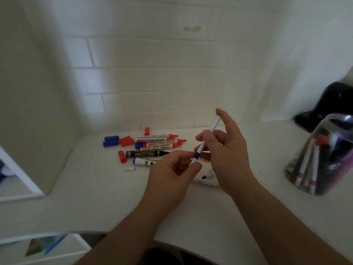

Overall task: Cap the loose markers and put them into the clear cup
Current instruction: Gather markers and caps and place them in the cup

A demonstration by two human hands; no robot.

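Thin white pen [207, 139] w/ blue band: held tilted above desk [95, 197], upper end toward wall, lower end toward viewer. Right hand [225, 150] grips mid-barrel, thumb & fingers curled round it. Left hand [172, 173] pinches lower end just below blue band, thumb & forefinger closed on it. Cap state at lower end: can't tell, hidden by fingertips.

Behind hands, on desk near wall: pile of loose markers. Three uncapped red-tip markers [162, 143] side by side, tips pointing right. Black marker [147, 153] just in front, tip right. Blue-end marker [143, 161] next, partly hidden by left hand. Loose caps left of pile: blue caps [110, 141], red caps [126, 140], one red cap [122, 156] nearer, one [146, 131] upright at rear. Small white cap [129, 168] lying apart, front left.

Under right wrist: white marker [207, 177], dark tip visible, mostly hidden.

Clear cup [322, 155] at far right on desk, well apart from pile; holds several pens, upright/leaning. Black object [328, 104] behind cup; blurred.
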